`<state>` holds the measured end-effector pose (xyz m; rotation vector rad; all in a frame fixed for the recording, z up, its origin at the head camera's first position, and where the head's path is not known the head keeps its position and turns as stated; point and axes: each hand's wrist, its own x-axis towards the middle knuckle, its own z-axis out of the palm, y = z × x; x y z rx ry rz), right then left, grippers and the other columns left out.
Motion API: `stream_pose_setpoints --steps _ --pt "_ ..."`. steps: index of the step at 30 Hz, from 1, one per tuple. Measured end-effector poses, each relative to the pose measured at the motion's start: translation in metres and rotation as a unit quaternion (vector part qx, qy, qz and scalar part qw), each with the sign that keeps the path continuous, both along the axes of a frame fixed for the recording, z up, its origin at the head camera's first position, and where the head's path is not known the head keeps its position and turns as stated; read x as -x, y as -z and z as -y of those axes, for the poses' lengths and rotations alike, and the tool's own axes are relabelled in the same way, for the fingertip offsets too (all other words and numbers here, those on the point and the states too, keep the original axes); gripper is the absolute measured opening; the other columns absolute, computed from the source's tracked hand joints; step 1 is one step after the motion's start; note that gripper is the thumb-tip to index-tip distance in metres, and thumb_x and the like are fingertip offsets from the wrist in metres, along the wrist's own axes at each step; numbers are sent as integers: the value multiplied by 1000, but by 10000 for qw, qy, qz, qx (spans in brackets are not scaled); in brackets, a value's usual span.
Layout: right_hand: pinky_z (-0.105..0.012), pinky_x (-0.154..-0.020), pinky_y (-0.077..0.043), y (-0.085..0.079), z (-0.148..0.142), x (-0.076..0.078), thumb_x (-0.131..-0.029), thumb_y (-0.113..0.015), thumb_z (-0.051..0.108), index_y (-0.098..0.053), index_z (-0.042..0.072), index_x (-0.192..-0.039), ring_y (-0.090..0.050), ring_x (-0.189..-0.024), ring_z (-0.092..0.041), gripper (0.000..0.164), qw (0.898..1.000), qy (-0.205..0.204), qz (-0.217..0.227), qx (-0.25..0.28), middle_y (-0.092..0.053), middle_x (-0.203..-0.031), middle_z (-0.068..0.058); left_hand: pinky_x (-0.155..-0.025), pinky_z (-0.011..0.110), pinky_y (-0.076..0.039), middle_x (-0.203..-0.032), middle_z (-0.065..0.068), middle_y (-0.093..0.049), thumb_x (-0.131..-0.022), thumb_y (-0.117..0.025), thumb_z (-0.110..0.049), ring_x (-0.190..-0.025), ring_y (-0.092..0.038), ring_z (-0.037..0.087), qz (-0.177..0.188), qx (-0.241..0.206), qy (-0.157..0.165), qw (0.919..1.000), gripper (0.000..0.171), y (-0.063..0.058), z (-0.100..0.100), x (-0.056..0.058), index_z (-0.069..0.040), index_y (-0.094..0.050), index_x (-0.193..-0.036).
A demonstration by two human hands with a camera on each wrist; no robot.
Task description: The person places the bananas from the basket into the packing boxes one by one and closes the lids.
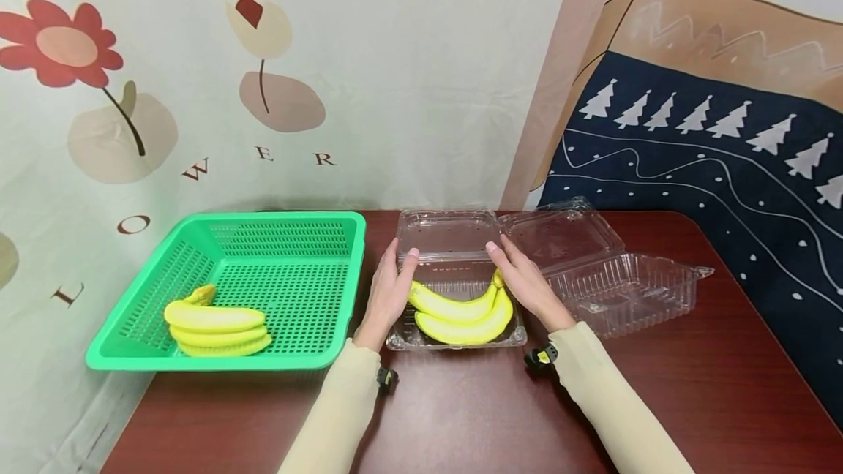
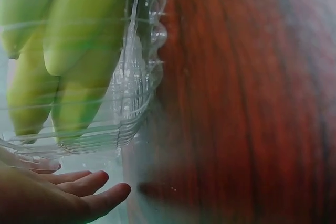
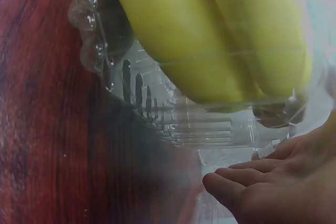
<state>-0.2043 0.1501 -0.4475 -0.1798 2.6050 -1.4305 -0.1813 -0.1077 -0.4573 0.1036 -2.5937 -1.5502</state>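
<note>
A bunch of bananas (image 1: 464,324) lies in a clear plastic clamshell box (image 1: 400,342), its lid (image 1: 449,231) folded open toward the back. My left hand (image 1: 387,295) is at the box's left side, thumb up, fingers straight. Along the right side is my right hand (image 1: 530,287), also with extended fingers, near the banana stem. In the left wrist view, the fingers (image 2: 86,190) are beside the ribbed wall, with banana tips (image 2: 73,114) showing through. The right wrist view has the fingers (image 3: 247,179) beside the opposite wall; whether they touch it is unclear.
A green basket (image 1: 224,365) on the left holds another bunch of bananas (image 1: 217,328). To the right, a second clear clamshell box (image 1: 632,295) stands with its lid (image 1: 560,236) open. A printed cloth (image 1: 408,93) hangs behind the dark red table (image 1: 454,415).
</note>
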Motion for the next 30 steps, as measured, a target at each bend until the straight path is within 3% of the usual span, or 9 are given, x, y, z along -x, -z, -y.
stream_pose_setpoints --steps 10,19,30 --pt "-54 -124 -19 0 1 1 -107 -38 60 -20 6 -166 -25 -155 -34 82 9991 100 -222 343 -24 -170 -15 -122 50 -27 -165 18 -33 -107 -47 -47 -151 -33 34 -212 -300 -36 9993 72 -2 0 1 -5 -30 -163" --pt "-52 -125 -19 1 -1 0 -108 -40 53 -15 10 -167 -25 -155 -32 77 9960 201 -395 782 -23 -170 -16 -119 49 -34 -159 23 -42 -108 -49 -37 -145 -43 36 -586 -813 -69 9949 65 -5 0 -1 -3 -32 -161" --pt "-52 -125 -18 -6 -6 -4 -109 -41 48 -14 13 -167 -26 -155 -29 73 9900 384 -653 1188 -28 -168 -14 -121 46 -31 -162 20 -37 -109 -47 -39 -150 -37 32 -747 -1140 -18 9907 66 -14 -3 -8 -4 -29 -162"
